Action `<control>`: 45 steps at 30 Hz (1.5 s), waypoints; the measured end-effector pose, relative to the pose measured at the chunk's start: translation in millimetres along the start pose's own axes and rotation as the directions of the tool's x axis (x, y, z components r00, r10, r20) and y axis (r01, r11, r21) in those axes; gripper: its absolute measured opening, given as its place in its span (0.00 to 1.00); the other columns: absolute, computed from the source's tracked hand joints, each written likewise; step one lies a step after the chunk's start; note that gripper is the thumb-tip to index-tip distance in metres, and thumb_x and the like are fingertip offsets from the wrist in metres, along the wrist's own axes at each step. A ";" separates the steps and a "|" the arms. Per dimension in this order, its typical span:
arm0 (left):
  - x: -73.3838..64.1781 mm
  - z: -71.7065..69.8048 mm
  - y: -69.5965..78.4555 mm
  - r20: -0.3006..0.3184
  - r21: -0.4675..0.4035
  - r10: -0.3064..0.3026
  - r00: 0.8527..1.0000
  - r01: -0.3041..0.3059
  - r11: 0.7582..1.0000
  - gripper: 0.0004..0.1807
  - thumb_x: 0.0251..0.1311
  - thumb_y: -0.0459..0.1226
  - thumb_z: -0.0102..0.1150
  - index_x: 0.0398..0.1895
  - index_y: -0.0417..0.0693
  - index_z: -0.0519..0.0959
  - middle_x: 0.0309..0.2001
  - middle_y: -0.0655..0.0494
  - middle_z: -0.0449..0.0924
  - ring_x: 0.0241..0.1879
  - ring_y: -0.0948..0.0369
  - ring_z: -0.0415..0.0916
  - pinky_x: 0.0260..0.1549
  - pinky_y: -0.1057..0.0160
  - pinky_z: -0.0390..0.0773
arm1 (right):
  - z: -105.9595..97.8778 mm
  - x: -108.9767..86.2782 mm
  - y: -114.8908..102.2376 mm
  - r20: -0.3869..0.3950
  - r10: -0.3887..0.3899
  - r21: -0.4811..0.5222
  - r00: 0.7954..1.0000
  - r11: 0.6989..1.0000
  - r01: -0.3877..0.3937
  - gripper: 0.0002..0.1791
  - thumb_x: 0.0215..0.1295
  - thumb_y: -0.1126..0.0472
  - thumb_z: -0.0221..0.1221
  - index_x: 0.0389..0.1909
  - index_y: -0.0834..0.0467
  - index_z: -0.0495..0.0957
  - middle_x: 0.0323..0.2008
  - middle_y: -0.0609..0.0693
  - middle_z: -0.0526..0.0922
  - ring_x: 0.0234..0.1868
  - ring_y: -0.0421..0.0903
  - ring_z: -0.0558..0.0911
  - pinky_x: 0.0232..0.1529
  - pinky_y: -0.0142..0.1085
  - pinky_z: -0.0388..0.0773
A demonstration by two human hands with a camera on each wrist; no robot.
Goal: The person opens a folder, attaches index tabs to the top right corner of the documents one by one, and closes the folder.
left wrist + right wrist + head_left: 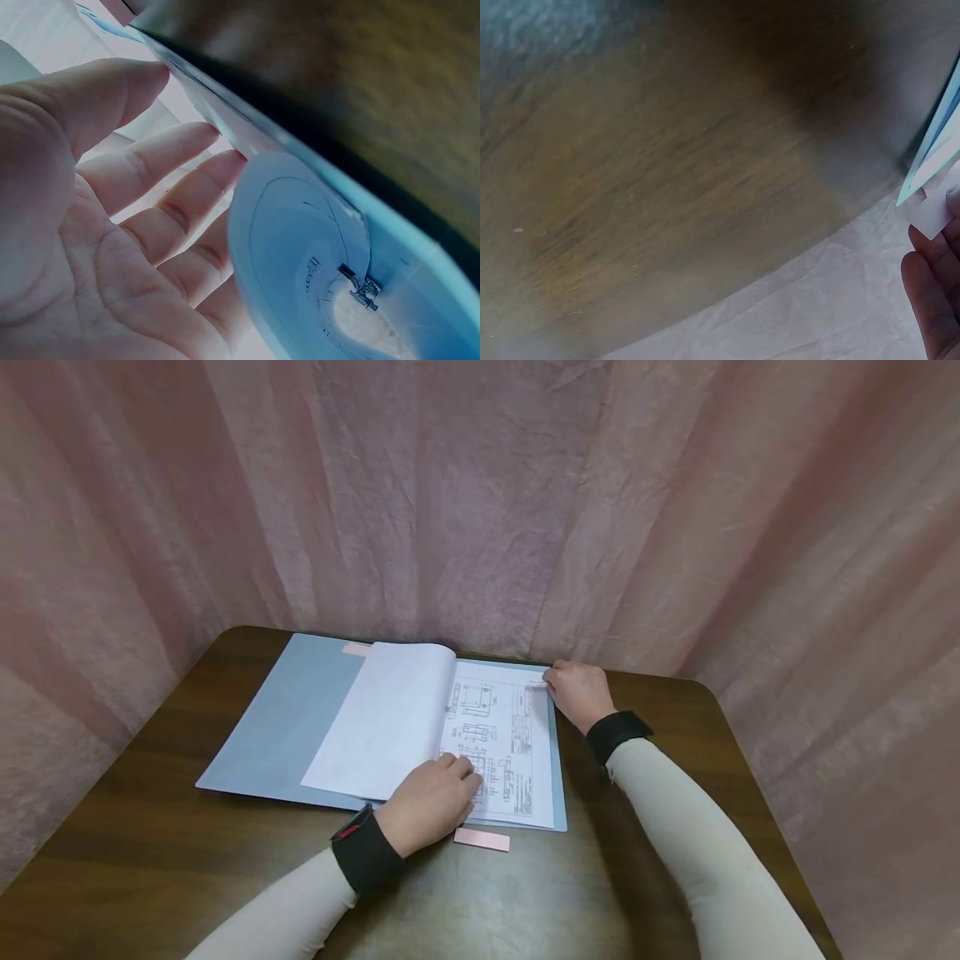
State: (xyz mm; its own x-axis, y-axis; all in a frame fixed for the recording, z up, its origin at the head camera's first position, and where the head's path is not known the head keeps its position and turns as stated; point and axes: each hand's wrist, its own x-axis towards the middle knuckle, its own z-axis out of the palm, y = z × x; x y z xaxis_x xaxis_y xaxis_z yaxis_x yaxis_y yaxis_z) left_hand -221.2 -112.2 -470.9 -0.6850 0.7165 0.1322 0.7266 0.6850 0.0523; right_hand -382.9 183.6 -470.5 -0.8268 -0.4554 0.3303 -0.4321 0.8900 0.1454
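Observation:
A light blue folder (279, 727) lies spread on the table. Inside it, a white page (378, 718) is turned over to the left, its fold curving up near the middle. On the right side lies a sheet printed with technical drawings (525, 718). My left hand (435, 797) rests on the lower part of the pages, fingers loosely bent. In the left wrist view, its fingertips (229, 161) meet the paper beside a curled page and a small metal clip (364, 291). My right hand (579, 692) pinches the printed sheet's top right corner (934, 214).
A pink strip (482, 840) sits at the folder's near edge. Another pink strip (357, 649) shows at the upper left, partly behind the turned page. Pink curtains (480, 510) hang right behind the brown wooden table (112, 827).

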 end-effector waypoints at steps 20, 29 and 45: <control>-0.9 0.9 1.1 -0.013 0.031 0.004 1.000 -0.004 1.000 0.17 0.69 0.44 0.77 0.56 0.45 0.89 0.49 0.50 0.87 0.45 0.54 0.80 0.49 0.58 0.84 | 10.6 6.6 1.0 0.043 0.005 -0.055 0.999 0.998 -0.003 0.05 0.73 0.64 0.72 0.46 0.58 0.94 0.35 0.55 0.89 0.33 0.51 0.87 0.36 0.46 0.85; -2.7 -0.9 0.7 -0.014 0.031 0.002 1.000 -0.002 1.000 0.17 0.70 0.44 0.76 0.56 0.45 0.89 0.49 0.50 0.87 0.45 0.55 0.80 0.49 0.58 0.84 | 13.4 4.1 -0.9 0.076 0.002 -0.059 0.997 0.998 0.003 0.06 0.75 0.63 0.70 0.47 0.56 0.95 0.35 0.55 0.88 0.33 0.51 0.86 0.36 0.44 0.85; -2.7 -2.2 0.7 -0.002 0.022 -0.004 1.000 0.005 1.000 0.17 0.71 0.43 0.76 0.56 0.44 0.89 0.50 0.49 0.87 0.46 0.54 0.80 0.49 0.57 0.84 | 14.3 3.6 -1.2 0.104 0.020 -0.053 0.994 0.999 -0.014 0.08 0.76 0.63 0.70 0.50 0.55 0.95 0.37 0.55 0.89 0.34 0.50 0.85 0.39 0.43 0.86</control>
State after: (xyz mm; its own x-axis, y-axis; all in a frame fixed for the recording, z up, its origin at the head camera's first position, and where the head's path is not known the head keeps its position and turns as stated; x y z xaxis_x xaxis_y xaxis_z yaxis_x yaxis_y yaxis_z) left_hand -218.8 -113.9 -469.1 -0.6881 0.7132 0.1336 0.7222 0.6910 0.0308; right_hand -390.6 180.5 -482.8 -0.8682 -0.4375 0.2340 -0.4006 0.8964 0.1897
